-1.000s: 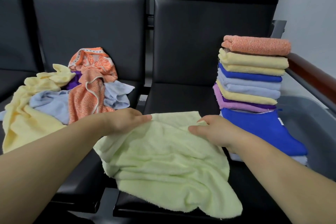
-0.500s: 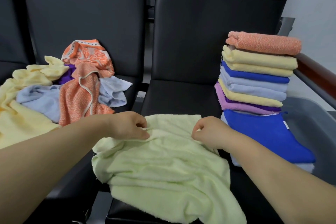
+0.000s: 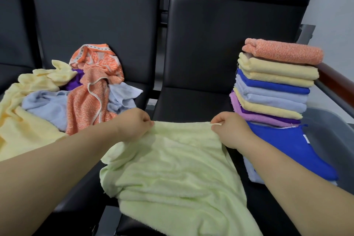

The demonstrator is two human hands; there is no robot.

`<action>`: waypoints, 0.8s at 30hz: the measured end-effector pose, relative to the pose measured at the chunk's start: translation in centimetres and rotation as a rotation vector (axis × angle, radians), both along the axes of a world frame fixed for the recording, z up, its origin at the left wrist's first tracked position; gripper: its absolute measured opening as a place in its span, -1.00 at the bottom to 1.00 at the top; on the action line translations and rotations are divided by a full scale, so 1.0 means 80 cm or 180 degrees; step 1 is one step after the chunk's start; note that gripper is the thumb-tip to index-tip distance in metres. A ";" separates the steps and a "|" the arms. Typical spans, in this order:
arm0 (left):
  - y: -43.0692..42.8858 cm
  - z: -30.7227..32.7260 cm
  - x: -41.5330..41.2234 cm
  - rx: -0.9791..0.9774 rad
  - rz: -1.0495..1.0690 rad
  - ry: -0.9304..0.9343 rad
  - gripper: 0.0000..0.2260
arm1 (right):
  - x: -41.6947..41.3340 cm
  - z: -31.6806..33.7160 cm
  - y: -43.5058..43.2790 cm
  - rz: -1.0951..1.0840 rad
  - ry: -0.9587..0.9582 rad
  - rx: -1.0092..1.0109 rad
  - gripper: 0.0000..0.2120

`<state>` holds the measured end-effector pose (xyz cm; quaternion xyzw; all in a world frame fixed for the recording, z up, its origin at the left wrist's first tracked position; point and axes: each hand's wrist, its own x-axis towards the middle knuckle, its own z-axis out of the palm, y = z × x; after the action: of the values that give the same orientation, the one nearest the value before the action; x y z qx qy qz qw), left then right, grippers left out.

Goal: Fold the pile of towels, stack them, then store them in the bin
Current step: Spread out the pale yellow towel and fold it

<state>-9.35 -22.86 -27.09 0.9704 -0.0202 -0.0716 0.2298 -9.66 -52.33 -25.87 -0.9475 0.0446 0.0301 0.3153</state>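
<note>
Now we hold the pale green towel (image 3: 172, 168) by its far edge. Our left grip (image 3: 134, 124) is closed on one end of that edge, with the fingers curled in and pinching the cloth. Our right grip (image 3: 229, 130) is closed on the other end in the same way. The edge runs nearly straight between the two grips, just above the black seat (image 3: 191, 101). The rest of the towel lies rumpled toward us and spills over the seat's front.

To the right stands the grey bin (image 3: 329, 136), of which we see one wall and part of the inside. The inside that shows is bare grey. A royal blue towel (image 3: 287, 145) slopes down beside it, and we cannot tell whether that towel lies in the bin or on the seat next to it. On this blue towel rises the stack of folded towels (image 3: 274, 90). From the top down they are orange, pale yellow, blue, light blue, yellow and lilac over purple. A brown armrest (image 3: 337, 80) passes behind the stack.

On the left seat lies the unfolded pile (image 3: 67, 97), a loose heap of yellow, light blue, patterned orange and a bit of purple cloth. It is well apart from the bin.
</note>
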 end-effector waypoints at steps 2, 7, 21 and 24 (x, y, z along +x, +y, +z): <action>-0.001 -0.004 0.004 0.0234 -0.0066 -0.0025 -0.71 | 0.009 -0.003 0.008 0.0073 -0.0003 -0.0097 -0.85; -0.005 -0.014 0.012 0.0237 -0.0251 -0.0007 -0.90 | 0.026 -0.018 0.016 0.0197 0.0013 -0.0277 -0.83; -0.006 -0.032 0.034 0.0079 -0.0105 -0.0076 -0.81 | 0.049 -0.027 0.022 0.0401 0.0279 -0.0905 -0.92; -0.007 -0.030 0.036 0.0121 -0.0142 -0.0006 -0.90 | 0.048 -0.021 0.029 0.0349 0.0387 -0.0881 -0.92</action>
<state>-6.49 -23.41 -29.50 0.9739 -0.0407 -0.0761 0.2097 -5.78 -49.99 -27.55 -0.9793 0.0156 0.0981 0.1763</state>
